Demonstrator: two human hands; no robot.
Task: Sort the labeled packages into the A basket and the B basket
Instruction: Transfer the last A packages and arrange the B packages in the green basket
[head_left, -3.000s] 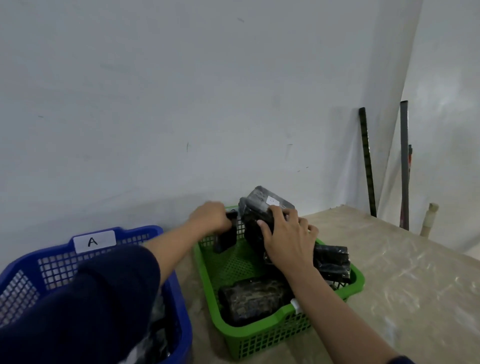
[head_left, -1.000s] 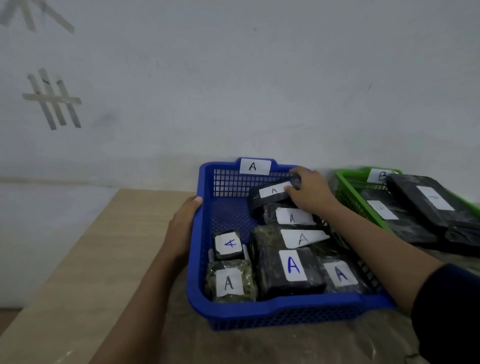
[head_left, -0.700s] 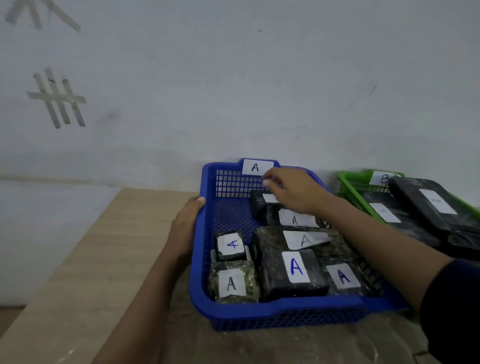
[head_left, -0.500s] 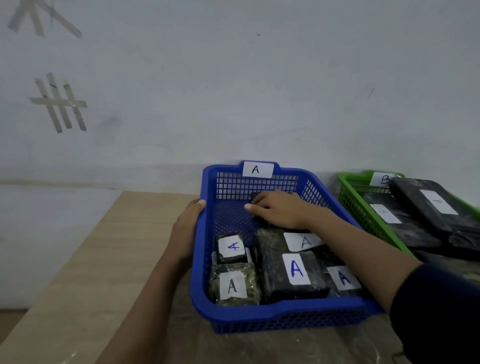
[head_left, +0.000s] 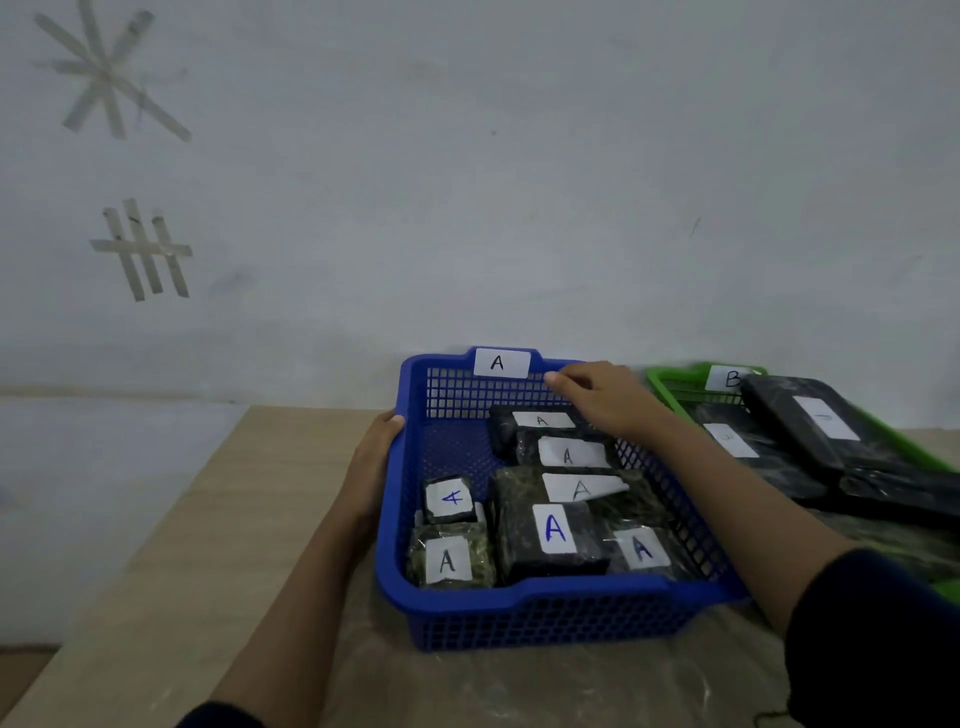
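Note:
The blue A basket sits in front of me on the table, holding several dark wrapped packages with white A labels facing up. My left hand grips the basket's left rim. My right hand hovers over the basket's far right corner, fingers loosely curled near the back wall and nothing in them. To the right stands the green B basket, with dark packages stacked in it and reaching over its rim.
A wooden table runs left of the baskets, with clear plastic sheeting under them at the front. A white wall rises directly behind, with strips of tape stuck on it.
My right hand has lifted off the packages inside the A basket and moved up to the far right rim, leaving the back A package lying flat. My left hand has stayed on the left rim.

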